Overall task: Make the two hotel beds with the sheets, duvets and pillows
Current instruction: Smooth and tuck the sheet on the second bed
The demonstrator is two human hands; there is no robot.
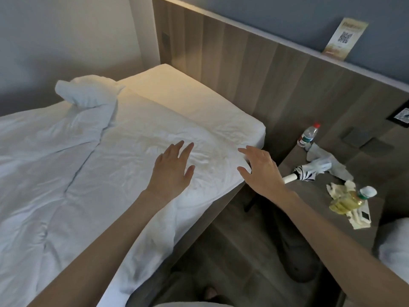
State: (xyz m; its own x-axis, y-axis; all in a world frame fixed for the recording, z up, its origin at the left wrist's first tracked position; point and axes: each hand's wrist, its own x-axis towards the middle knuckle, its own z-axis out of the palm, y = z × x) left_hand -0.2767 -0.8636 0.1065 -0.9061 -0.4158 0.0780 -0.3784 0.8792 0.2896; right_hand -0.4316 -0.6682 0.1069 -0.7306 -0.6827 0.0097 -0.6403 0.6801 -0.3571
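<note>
A white duvet (55, 162) lies rumpled across the bed, and its far left corner is bunched into a lump (88, 91) by the wall. Its top edge stops short of the head of the bed, leaving a strip of sheet (188, 98) bare against the wooden headboard (265, 74). The left grip (172, 171) is released, its fingers straight and spread palm-down on the duvet near that top edge. The right grip (261, 171) is also released and holds nothing. Its fingers are splayed at the duvet's near corner, where the cloth falls over the side of the bed; whether they touch it I cannot tell. Between this bed and the worktop (309, 191) runs a narrow lane of floor (243, 251). The worktop carries a water bottle (308, 136), an umbrella (307, 172), crumpled tissues (332, 162) and a bottle of yellow drink (352, 199). A second bed (394, 244) shows at the right edge.
</note>
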